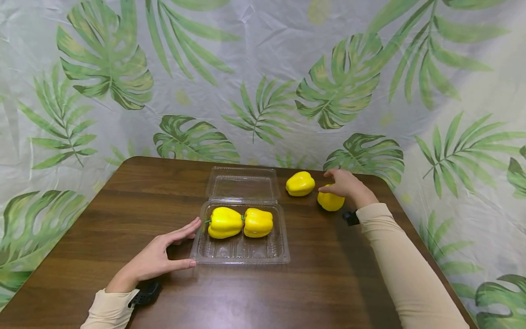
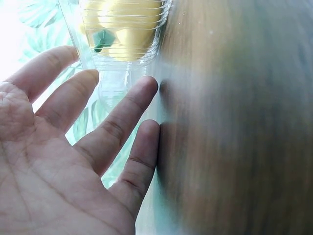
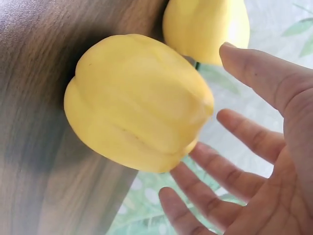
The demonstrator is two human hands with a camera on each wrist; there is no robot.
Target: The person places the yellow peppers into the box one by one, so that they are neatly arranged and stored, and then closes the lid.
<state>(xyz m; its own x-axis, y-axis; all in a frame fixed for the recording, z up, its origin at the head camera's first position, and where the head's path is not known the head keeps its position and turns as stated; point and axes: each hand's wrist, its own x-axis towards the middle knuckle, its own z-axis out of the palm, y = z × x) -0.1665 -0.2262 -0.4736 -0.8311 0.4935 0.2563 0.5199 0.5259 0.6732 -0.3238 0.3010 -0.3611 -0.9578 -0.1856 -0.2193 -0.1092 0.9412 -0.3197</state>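
Observation:
Two yellow bell peppers, one on the left (image 1: 225,223) and one on the right (image 1: 258,223), lie side by side in a clear plastic clamshell box (image 1: 242,256). My left hand (image 1: 158,256) is at the box's left edge, its fingers extended and thumb apart, by the near corner. My right hand (image 1: 349,186) reaches over a third yellow pepper (image 3: 137,103) on the table's right side. Its fingers are spread beside that pepper in the right wrist view, not curled round it. Another yellow pepper (image 1: 300,184) lies just to its left.
The box's hinged lid (image 1: 243,183) lies folded back toward the far side. Everything rests on a dark brown wooden table (image 1: 255,297). A leaf-patterned cloth (image 1: 263,82) hangs behind the table's far edge. Dark bands sit at both wrists.

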